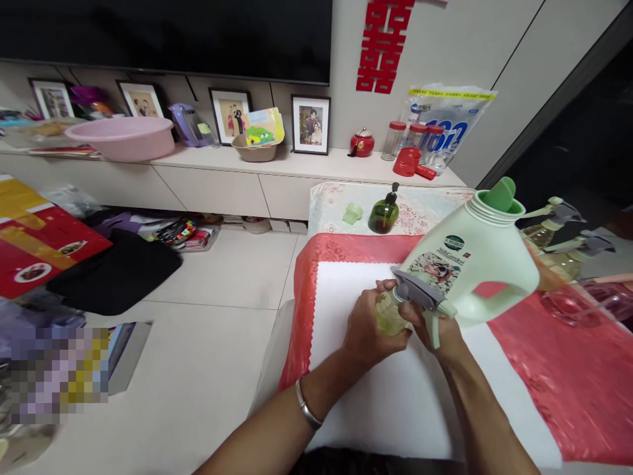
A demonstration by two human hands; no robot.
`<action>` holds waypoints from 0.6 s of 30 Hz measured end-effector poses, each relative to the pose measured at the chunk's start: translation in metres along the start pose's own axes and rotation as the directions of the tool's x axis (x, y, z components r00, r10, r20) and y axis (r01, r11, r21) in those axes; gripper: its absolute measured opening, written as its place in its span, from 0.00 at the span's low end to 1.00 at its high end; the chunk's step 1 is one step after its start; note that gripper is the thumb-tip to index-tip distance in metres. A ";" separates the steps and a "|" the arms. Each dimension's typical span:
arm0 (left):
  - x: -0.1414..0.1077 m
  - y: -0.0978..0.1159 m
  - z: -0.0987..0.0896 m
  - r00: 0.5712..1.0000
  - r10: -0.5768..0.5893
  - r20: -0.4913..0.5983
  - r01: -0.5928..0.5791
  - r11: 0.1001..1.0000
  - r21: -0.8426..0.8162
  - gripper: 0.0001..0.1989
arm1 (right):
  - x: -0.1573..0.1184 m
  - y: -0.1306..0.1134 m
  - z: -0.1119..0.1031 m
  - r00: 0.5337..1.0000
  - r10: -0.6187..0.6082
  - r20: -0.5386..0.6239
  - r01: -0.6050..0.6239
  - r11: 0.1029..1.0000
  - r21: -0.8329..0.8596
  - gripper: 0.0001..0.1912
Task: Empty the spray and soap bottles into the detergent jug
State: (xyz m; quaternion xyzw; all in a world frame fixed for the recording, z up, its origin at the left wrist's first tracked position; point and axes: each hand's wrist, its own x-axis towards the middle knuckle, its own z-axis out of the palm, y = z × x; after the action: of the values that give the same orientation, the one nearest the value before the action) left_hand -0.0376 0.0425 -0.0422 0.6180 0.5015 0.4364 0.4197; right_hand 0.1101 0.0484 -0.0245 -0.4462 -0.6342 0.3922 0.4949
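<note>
A small clear spray bottle (388, 314) with pale yellow-green liquid is between my hands above the white sheet (380, 402). My left hand (364, 330) wraps round its body. Closed at the bottle's neck, my right hand (442, 334) grips the grey and pale green spray head (421, 290), which sits at the bottle's top. Just behind them stands a large pale green jug (487, 264), uncapped, with a green scoop-like piece (502, 194) in its mouth. Further back are a dark green pump bottle (384, 214) and a light green cap (353, 213).
Two more spray bottles (564, 264) stand at the right, near a pink transparent container (573, 307). Red plastic (568, 389) covers the table under the white sheet. Along the wall, a cabinet top (341, 165) holds a pink basin (128, 135), picture frames and jars.
</note>
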 end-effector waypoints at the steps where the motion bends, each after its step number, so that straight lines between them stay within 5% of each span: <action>1: 0.000 -0.001 0.000 1.000 -0.007 -0.006 0.007 1.000 -0.006 0.33 | 0.001 0.001 -0.001 1.000 -0.002 0.021 0.002 1.000 0.006 0.27; 4: -0.002 -0.002 0.001 1.000 -0.013 -0.016 0.013 1.000 -0.008 0.32 | 0.001 -0.003 0.002 1.000 -0.011 0.019 0.010 1.000 0.003 0.32; 10: -0.001 0.000 0.000 0.999 -0.020 -0.037 0.020 1.000 -0.011 0.32 | 0.006 -0.024 0.014 0.979 -0.056 -0.197 0.049 0.998 -0.042 0.42; 18: 0.000 0.001 -0.005 0.995 -0.092 -0.033 0.089 0.993 -0.078 0.33 | 0.007 -0.007 0.019 0.993 0.105 -0.061 -0.079 0.941 0.329 0.42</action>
State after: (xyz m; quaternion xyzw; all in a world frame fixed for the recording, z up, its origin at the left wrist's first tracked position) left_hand -0.0425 0.0423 -0.0400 0.5703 0.5195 0.4468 0.4531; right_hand 0.0896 0.0522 -0.0198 -0.4023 -0.5195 0.4965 0.5672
